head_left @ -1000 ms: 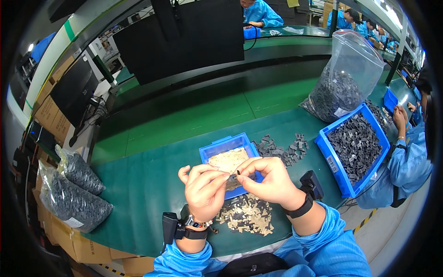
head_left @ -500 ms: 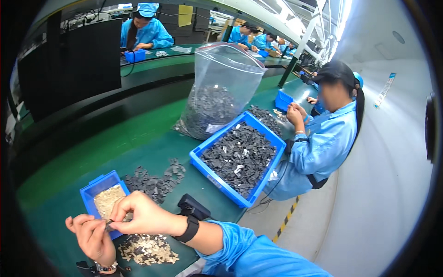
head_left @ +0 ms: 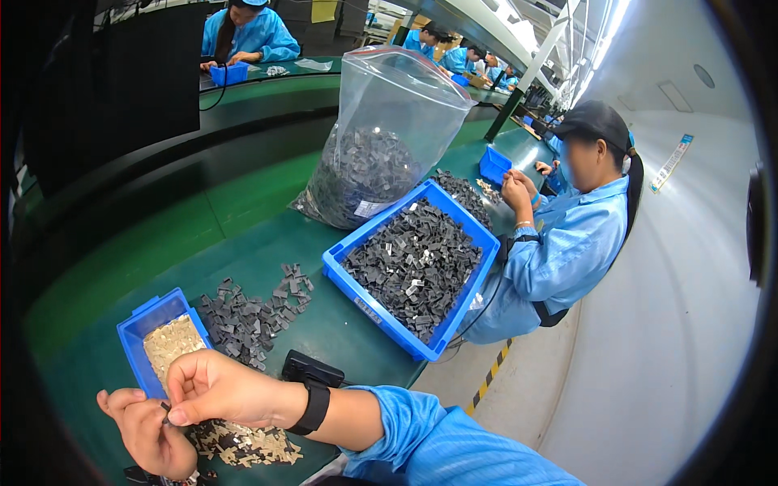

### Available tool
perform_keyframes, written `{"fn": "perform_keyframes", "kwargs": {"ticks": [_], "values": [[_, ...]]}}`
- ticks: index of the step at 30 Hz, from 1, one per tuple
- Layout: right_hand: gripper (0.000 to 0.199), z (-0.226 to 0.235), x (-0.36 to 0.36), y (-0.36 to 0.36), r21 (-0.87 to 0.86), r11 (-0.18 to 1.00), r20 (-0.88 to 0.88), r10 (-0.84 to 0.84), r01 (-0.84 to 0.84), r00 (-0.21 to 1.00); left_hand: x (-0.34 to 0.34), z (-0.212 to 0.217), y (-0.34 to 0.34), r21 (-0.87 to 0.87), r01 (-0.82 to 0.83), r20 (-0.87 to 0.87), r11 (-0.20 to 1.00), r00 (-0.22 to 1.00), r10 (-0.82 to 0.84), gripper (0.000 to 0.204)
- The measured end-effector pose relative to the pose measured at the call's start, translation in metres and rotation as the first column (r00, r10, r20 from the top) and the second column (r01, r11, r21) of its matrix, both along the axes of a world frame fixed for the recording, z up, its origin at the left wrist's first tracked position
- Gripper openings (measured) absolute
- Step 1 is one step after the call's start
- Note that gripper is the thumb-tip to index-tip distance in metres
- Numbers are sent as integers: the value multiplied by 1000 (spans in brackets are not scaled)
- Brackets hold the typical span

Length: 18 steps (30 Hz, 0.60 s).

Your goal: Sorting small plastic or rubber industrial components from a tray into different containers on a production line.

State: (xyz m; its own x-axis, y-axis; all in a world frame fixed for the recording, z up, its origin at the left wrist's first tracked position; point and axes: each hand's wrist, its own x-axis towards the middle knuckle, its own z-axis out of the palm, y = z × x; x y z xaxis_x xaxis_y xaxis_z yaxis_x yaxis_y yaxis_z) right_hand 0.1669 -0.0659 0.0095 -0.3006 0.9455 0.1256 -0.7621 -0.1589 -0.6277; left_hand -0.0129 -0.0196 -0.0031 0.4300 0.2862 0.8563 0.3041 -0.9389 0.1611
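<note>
My left hand (head_left: 146, 433) and my right hand (head_left: 227, 393) meet at the lower left, fingers pinched together. Between their fingertips is a small dark plastic piece (head_left: 166, 409), partly covered by the fingers. Just beyond the hands stands a small blue bin (head_left: 134, 340) holding beige pieces (head_left: 172, 344). Under my right wrist lies a loose heap of mixed beige and dark pieces (head_left: 251, 444). Right of the small bin, dark grey plastic pieces (head_left: 247, 320) are spread over the green table (head_left: 267, 251).
A large blue tray (head_left: 381, 314) full of dark pieces stands to the right, with a tall clear bag (head_left: 365, 162) of similar pieces behind it. A black device (head_left: 312, 368) with a cable lies near my right wrist. A co-worker (head_left: 567, 235) sits at the right.
The view has shifted slightly, so most things sit lower or further left. My hands stay together at the dark piece, with the left wrist now lower in view.
</note>
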Motion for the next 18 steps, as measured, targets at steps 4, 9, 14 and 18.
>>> {"fn": "perform_keyframes", "kwargs": {"ticks": [4, 9, 14, 18], "values": [[13, 4, 1, -1, 131, 988, 146, -103, 84, 984, 14, 30, -8, -69, 20, 0, 997, 1000, -20, 8], [17, 8, 2, -2, 646, 732, 340, -529, 216, 777, 13, 35, -10, -137, 56, 14, 989, 998, -55, 7], [18, 6, 0, -2, 825, 539, 401, -769, 167, 498, 13, 26, -6, -190, 68, 87, 979, 995, -52, 6], [19, 5, -8, -3, 882, 447, 395, -873, 146, 286, 6, 4, -5, -230, -47, 42, 972, 997, 58, 13]]}}
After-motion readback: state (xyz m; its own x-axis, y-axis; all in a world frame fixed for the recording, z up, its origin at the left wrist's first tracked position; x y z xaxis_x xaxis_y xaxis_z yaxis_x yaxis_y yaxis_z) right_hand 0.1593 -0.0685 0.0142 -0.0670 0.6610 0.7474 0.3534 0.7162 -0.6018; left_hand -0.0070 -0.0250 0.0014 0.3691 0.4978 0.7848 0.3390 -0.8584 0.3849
